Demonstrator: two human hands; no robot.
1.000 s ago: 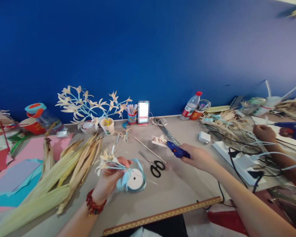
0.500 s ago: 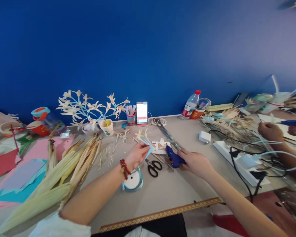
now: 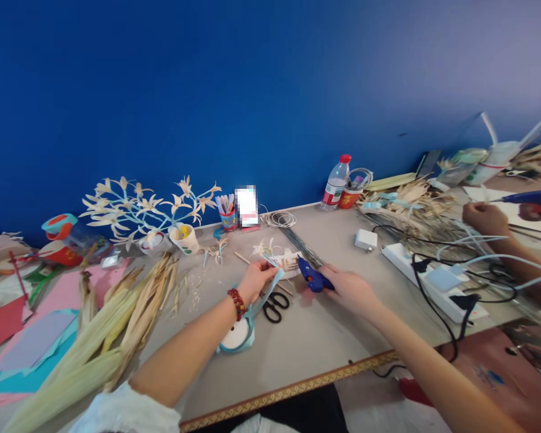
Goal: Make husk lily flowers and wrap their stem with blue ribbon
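My left hand (image 3: 255,282) is closed on a thin flower stem, with a pale flower head (image 3: 264,248) above the fingers. From it a strip of light blue tape (image 3: 277,281) bends down toward the tape roll (image 3: 235,337) below my wrist. My right hand (image 3: 349,290) is wrapped round the handle of a blue glue gun (image 3: 315,279), whose nozzle points up and left over a white card (image 3: 290,264). Between my hands lie black-handled scissors (image 3: 276,307), their blades partly hidden. A bundle of thin wires (image 3: 303,245) runs behind the glue gun.
Pale flowers (image 3: 130,207) stand in cups at the back left, near corn husks (image 3: 90,337) and coloured paper (image 3: 40,343). A phone (image 3: 246,204) leans at the wall. Rightward are a bottle (image 3: 336,185), a power strip (image 3: 433,285) with cables, and another person's hand (image 3: 482,219).
The view has turned slightly, shifting things leftward. More of the blue tape strip now shows between my left hand and the roll. The glue gun stays in my right hand near the card.
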